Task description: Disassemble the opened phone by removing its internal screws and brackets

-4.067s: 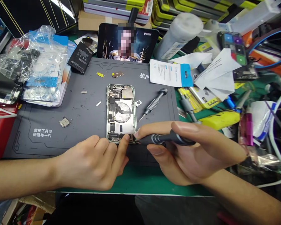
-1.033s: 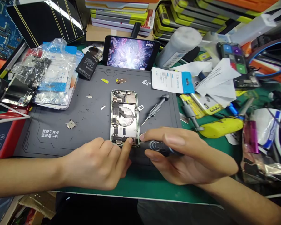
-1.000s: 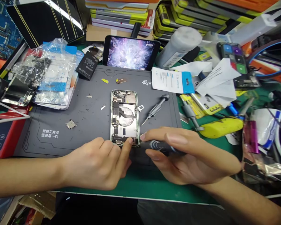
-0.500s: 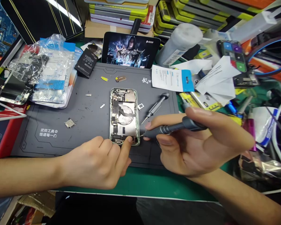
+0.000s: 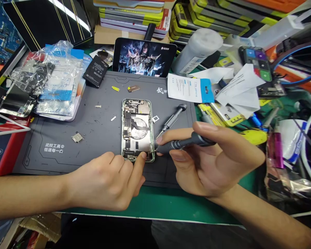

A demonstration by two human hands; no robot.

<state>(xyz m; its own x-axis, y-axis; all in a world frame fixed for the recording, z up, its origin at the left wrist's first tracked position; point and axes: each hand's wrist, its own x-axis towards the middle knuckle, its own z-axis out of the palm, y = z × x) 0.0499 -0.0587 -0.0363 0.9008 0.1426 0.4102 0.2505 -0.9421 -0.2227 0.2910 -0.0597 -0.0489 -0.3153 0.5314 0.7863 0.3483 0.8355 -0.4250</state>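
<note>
An opened smartphone lies face-up on the grey work mat, its board, wireless coil and lower parts exposed. My left hand is closed, apart from the index finger, which presses on the phone's bottom end and holds it down. Between the fingers and thumb of my right hand is a dark precision screwdriver. Its thin tip is at the phone's lower right edge; whether it touches a screw is too small to tell. A second screwdriver rests on the mat close by, beside a small SIM tray.
Small metal parts are scattered on the mat. A black battery and a propped screen stand behind. Left are bagged parts and a red device; right, a bottle, papers and clutter.
My right hand has shifted slightly left with the screwdriver, whose body sits a little nearer the phone. My left index finger stays pressed on the phone.
</note>
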